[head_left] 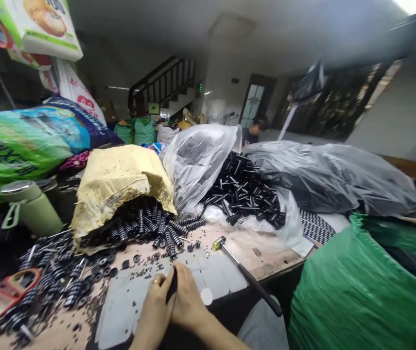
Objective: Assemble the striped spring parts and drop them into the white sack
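Note:
My left hand (157, 299) and my right hand (187, 294) meet at the front of the work table, fingers closed around one small black part (172, 284). Most of that part is covered by my fingers, so its exact kind does not show. Beneath my hands lies a grey-white flat sheet (115, 304) with tiny dark bits scattered on it. Just beyond my fingertips, black ridged spring-like parts (169, 240) spill from a yellow sack (124, 170). To the right rests a hammer (246, 272) with a yellowish head and a black handle, touched by neither hand.
Red-handled scissors (11, 294) lie among more ridged parts at left, near a green flask (31, 206). Black T-shaped parts (248, 192) fill a clear plastic bag (197, 160) behind. A green woven sack (334, 287) stands at the right, beside the table edge.

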Demonstrator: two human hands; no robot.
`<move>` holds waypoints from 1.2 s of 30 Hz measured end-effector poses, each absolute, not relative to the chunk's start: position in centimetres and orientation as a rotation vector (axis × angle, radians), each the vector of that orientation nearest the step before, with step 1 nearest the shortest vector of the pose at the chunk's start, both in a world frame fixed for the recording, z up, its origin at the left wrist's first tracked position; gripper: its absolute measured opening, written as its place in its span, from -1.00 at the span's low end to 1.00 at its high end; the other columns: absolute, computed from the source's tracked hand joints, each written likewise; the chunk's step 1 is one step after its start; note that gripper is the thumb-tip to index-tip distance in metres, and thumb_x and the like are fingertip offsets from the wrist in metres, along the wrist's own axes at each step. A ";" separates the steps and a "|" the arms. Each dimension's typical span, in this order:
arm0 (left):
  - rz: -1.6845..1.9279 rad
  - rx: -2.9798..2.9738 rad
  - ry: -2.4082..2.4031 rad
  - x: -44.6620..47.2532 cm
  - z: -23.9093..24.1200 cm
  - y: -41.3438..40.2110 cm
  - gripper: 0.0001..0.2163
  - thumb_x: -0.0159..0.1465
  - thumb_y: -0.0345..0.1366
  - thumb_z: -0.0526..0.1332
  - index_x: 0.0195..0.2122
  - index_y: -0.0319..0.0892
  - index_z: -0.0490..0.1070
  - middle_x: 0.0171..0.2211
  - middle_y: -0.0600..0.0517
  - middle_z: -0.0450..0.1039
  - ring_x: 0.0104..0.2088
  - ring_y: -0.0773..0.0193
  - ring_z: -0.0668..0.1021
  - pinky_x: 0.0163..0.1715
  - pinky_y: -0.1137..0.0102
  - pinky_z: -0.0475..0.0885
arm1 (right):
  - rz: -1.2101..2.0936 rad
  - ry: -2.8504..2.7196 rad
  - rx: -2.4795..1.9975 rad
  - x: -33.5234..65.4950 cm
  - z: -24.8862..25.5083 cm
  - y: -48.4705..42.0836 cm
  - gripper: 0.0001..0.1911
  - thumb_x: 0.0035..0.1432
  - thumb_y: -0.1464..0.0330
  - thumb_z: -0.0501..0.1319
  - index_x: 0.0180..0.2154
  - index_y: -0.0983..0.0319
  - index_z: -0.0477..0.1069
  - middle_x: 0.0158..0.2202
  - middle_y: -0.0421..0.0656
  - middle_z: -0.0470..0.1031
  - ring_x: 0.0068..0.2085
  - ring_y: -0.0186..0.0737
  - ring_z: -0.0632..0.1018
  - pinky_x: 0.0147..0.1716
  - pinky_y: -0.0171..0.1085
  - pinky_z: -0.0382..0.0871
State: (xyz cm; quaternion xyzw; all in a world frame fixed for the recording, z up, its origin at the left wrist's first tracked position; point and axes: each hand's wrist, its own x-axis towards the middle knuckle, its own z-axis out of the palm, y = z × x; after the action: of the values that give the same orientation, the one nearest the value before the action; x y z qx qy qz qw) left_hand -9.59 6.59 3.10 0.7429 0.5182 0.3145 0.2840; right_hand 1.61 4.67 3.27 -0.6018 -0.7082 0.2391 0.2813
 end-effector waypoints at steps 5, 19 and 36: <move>0.645 2.390 1.238 -10.2 1.4 7.5 -0.59 0.09 -0.49 0.00 -0.02 -0.15 0.33 -0.19 -0.15 0.40 -0.18 0.13 0.46 -0.19 0.30 0.36 | 0.520 -1.883 -1.850 5.6 4.6 4.6 -0.02 -0.31 0.30 0.32 0.16 0.28 -0.08 0.20 0.02 -0.08 0.19 0.08 0.00 0.13 -0.02 -0.04; 0.963 3.065 1.164 -11.9 0.9 6.7 -0.57 0.13 -0.62 -0.08 -0.07 -0.12 0.37 -0.21 -0.04 0.47 -0.29 0.28 0.47 -0.27 0.34 0.28 | 0.035 -1.563 -2.374 14.9 5.4 0.7 -0.73 0.23 0.27 -0.14 -0.34 0.23 0.24 -0.45 -0.13 0.41 -0.39 -0.21 0.46 -0.42 -0.31 0.21; 0.608 2.859 1.452 -8.9 1.6 4.1 -0.50 0.20 -0.15 -0.02 0.09 -0.39 0.13 0.09 -0.27 0.18 0.12 0.01 0.20 0.07 0.11 0.06 | 0.622 -1.743 -1.871 5.9 10.9 -2.0 -0.59 0.23 0.14 -0.28 -0.47 0.18 0.14 -0.70 -0.29 0.23 -0.64 -0.33 0.35 -0.61 -0.39 0.08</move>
State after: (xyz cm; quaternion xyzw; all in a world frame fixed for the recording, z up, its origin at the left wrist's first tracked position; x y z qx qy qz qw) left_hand -8.91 4.11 1.62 0.8743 0.4441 0.1860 -0.0608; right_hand 5.90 -1.95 10.89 -0.6879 -0.6408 0.2289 0.2524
